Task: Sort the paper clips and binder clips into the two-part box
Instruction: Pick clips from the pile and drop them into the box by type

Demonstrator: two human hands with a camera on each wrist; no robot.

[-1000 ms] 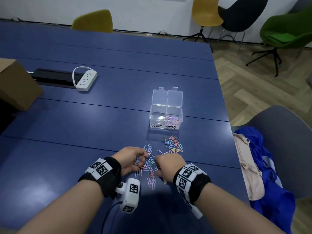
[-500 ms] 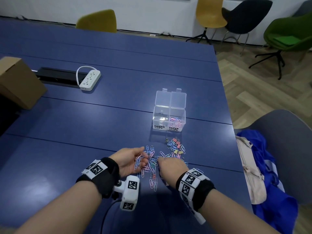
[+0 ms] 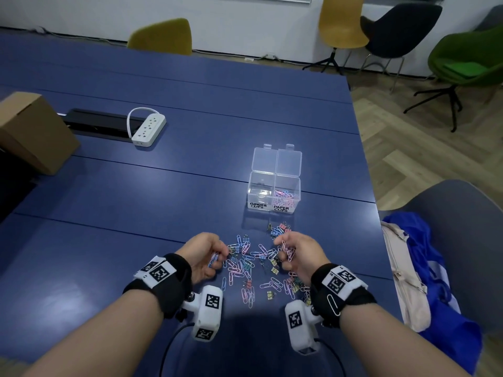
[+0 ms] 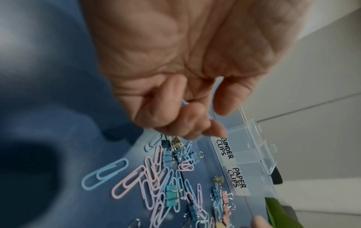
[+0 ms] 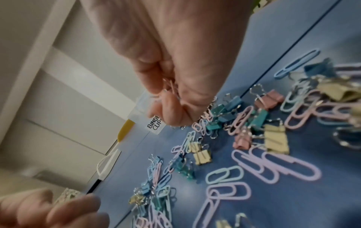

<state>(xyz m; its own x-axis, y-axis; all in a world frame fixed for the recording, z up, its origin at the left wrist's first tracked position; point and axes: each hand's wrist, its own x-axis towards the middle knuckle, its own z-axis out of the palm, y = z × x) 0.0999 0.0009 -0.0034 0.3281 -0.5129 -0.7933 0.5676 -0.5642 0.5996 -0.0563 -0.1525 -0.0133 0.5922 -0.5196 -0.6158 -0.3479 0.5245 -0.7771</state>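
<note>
One two-part box (image 3: 274, 192), one power strip (image 3: 148, 127) and one cardboard box (image 3: 32, 131) are sitting on the bench (image 3: 136, 200); five chairs are standing around; clips are too many to count.

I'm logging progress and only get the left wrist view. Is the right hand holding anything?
Observer: Yes, the right hand has a grip on a bunch of pink paper clips.
Operator: Has anything gone into the box yet?
Observer: The PAPER CLIPS compartment has a small heap of pastel clips in it.
Operator: And the other side?
Observer: The BINDER CLIPS compartment looks empty. The binder clips lie in the scatter on the table.
</note>
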